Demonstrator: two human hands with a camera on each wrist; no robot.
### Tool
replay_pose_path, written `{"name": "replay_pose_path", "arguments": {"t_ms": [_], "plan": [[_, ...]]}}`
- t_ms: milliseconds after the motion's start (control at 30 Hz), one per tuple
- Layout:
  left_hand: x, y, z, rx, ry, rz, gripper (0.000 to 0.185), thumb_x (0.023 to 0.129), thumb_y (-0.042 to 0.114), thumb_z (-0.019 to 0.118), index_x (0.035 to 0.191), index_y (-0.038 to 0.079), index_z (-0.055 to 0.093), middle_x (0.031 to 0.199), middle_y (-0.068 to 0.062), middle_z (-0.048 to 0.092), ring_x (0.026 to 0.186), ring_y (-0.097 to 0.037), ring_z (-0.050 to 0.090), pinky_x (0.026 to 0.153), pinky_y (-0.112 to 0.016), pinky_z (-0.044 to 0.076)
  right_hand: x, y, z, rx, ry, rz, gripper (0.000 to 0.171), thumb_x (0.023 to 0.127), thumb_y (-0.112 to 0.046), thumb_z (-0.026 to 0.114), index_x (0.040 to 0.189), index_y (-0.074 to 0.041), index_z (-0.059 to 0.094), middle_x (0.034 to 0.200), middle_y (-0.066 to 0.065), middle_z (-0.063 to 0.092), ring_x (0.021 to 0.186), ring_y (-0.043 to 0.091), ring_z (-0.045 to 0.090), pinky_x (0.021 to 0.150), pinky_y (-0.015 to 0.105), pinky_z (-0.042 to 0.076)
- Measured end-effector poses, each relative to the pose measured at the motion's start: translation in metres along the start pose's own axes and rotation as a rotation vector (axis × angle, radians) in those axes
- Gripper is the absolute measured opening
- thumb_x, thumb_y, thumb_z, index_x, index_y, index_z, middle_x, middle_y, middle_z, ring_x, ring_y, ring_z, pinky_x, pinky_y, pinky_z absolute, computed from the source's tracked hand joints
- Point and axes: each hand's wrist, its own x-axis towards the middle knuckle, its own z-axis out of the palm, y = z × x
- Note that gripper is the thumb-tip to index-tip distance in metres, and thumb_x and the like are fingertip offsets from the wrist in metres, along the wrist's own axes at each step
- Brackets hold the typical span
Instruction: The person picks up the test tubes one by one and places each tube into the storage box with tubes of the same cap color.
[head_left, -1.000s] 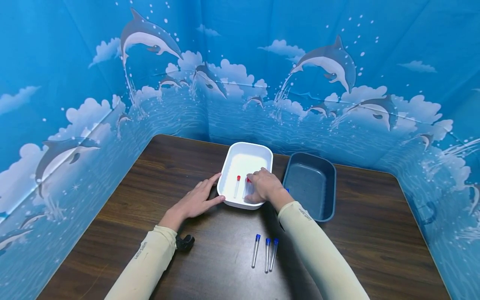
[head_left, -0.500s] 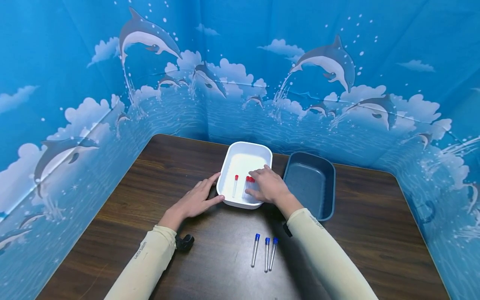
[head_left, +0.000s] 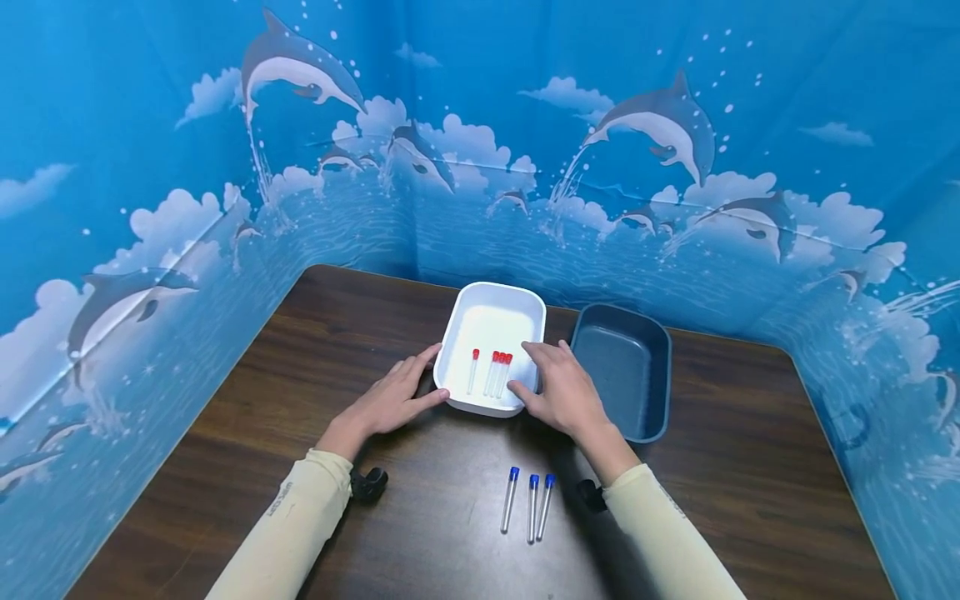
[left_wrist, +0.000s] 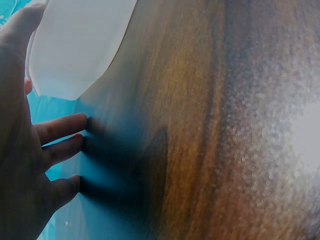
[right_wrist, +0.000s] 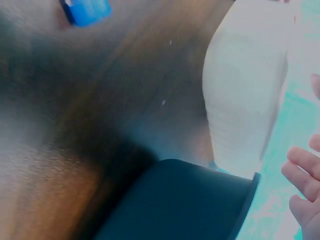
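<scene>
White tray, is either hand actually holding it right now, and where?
Neither grips it. The left hand rests open against the white tray at its near-left corner; the right hand lies open at its near-right rim.

Head overview; close wrist views beside white tray [head_left: 491, 312]

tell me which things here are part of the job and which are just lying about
In the job: white tray, three red-capped tubes lying in it, left hand on its left rim, right hand at its right rim.

Lying about: three blue-capped tubes on the table, blue tray.
</scene>
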Motion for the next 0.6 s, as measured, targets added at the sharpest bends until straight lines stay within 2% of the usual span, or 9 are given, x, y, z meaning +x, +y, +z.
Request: {"name": "replay_pose_path", "arguments": {"t_ms": [100,300,600], "plan": [[0.000,0.000,0.000,-0.005,-0.003,-0.003,0.085,0.091,0.070,0.048,0.158,0.035,0.009,0.145,-0.004,0.043,0.118,-0.022,0.043,0.097,-0.048,0.041,-0.013,-0.002,-0.004,0.017,0.029,0.003,0.065,0.087,-0.044,0.072,0.138,-0.008,0.056,0.137,0.011,0.057,0.128,0.027,0.050,0.116,0.043,0.019],[0.001,0.000,-0.001,-0.001,-0.005,-0.004,0.087,0.089,0.075,0.044,0.158,0.036,0.008,0.145,-0.004,0.043,0.119,-0.022,0.043,0.098,-0.048,0.040,-0.042,0.000,-0.012,0.048,0.096,0.001,0.065,0.087,-0.043,0.073,0.137,-0.006,0.056,0.137,0.012,0.056,0.129,0.028,0.050,0.115,0.045,0.021],[0.001,-0.001,0.001,-0.013,0.000,-0.002,0.088,0.089,0.074,0.044,0.158,0.033,0.010,0.145,-0.005,0.042,0.119,-0.023,0.043,0.097,-0.050,0.040,-0.091,0.007,-0.019,0.081,0.156,0.098,0.063,0.086,-0.042,0.075,0.137,-0.010,0.057,0.135,0.013,0.058,0.126,0.030,0.053,0.113,0.050,0.025]]}}
